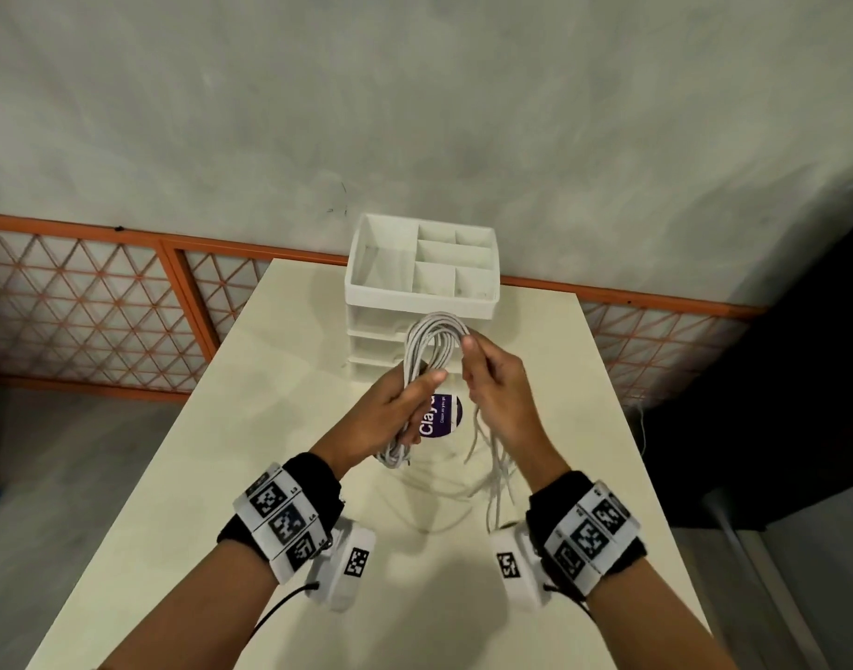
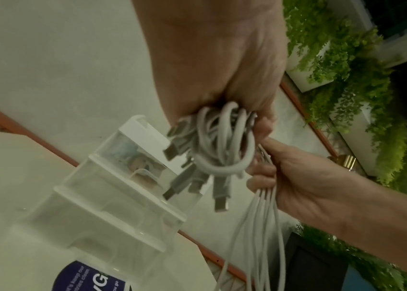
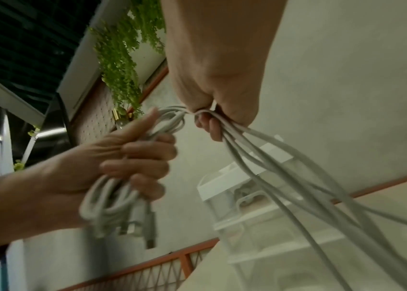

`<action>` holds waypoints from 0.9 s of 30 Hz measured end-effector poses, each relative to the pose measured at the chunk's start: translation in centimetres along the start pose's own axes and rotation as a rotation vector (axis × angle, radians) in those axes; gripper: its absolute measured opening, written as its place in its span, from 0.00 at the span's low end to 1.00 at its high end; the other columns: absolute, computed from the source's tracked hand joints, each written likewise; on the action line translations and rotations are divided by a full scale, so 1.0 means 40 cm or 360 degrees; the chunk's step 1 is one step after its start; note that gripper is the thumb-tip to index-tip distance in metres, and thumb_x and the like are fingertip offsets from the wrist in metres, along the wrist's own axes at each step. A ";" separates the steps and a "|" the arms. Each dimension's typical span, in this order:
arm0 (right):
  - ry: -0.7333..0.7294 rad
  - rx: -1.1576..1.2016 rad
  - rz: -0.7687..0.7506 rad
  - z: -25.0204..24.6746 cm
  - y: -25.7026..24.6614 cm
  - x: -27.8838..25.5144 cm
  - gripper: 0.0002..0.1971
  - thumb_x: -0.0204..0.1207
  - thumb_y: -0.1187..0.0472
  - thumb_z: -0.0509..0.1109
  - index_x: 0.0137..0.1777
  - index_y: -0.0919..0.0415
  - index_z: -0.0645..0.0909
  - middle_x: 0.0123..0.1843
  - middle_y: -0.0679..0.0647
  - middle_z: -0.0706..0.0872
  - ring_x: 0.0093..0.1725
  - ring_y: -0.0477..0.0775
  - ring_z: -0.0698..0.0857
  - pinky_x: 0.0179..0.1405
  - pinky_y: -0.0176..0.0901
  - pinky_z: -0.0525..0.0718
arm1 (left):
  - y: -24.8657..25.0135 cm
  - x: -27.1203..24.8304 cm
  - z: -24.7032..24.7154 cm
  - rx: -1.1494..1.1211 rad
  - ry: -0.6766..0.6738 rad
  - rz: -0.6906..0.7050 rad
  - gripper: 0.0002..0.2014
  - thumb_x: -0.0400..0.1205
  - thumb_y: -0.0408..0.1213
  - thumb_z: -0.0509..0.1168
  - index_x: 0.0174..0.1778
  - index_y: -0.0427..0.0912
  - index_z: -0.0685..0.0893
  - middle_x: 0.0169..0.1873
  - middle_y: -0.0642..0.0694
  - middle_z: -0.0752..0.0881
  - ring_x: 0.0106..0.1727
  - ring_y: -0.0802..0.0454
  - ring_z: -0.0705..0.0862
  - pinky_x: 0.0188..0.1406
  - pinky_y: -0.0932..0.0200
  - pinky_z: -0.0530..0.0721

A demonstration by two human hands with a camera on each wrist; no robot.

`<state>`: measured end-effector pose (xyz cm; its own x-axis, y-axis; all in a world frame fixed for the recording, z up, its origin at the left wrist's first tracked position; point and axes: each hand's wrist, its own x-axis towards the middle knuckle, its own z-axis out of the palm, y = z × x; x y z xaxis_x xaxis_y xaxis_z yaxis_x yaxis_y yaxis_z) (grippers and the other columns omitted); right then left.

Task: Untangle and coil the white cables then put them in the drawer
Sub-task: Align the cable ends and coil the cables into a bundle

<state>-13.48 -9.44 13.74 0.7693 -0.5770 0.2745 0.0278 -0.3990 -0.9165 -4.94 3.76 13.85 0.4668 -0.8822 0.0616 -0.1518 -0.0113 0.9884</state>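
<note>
A bundle of white cables (image 1: pixel 426 348) is held above the table in both hands. My left hand (image 1: pixel 390 408) grips the coiled loops, whose plug ends (image 2: pixel 197 177) hang below the fist. My right hand (image 1: pixel 487 374) pinches the loose strands (image 3: pixel 259 157) just right of the coil, and their tails (image 1: pixel 494 476) trail down to the table. The white drawer unit (image 1: pixel 422 302) stands behind the hands, with a divided tray on top and clear drawer fronts (image 2: pixel 112 196) that look shut.
A round purple-labelled container (image 1: pixel 441 415) sits on the cream table (image 1: pixel 221 476) under the hands. An orange-framed mesh fence (image 1: pixel 100 302) and a grey wall run behind the table. Dark floor lies past the table's right edge.
</note>
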 end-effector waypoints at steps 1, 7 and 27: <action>0.0060 0.0017 0.0035 0.015 -0.001 -0.002 0.11 0.85 0.52 0.56 0.44 0.38 0.76 0.25 0.37 0.75 0.26 0.36 0.72 0.33 0.30 0.68 | 0.001 0.003 0.005 0.0004 -0.0018 0.0032 0.17 0.87 0.41 0.57 0.31 0.47 0.70 0.17 0.50 0.68 0.16 0.53 0.70 0.30 0.49 0.80; 0.0116 0.0176 0.0477 0.040 -0.033 -0.003 0.19 0.85 0.49 0.53 0.51 0.64 0.78 0.41 0.61 0.83 0.37 0.53 0.84 0.33 0.37 0.83 | 0.010 0.012 0.023 0.0057 0.0085 0.0141 0.15 0.88 0.38 0.56 0.33 0.49 0.77 0.17 0.53 0.81 0.17 0.56 0.73 0.23 0.58 0.75; -0.0102 0.0303 0.0724 0.058 -0.052 0.049 0.39 0.81 0.39 0.28 0.73 0.56 0.74 0.54 0.57 0.84 0.50 0.53 0.83 0.71 0.58 0.73 | -0.018 0.044 0.001 -0.0157 0.0484 0.0090 0.18 0.86 0.44 0.59 0.34 0.42 0.85 0.13 0.47 0.74 0.13 0.57 0.72 0.16 0.67 0.72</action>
<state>-10.55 -8.08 15.52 0.7680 -0.6151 -0.1784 -0.2083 0.0234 -0.9778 -4.03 2.20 13.23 0.7013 -0.6988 0.1407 -0.1068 0.0922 0.9900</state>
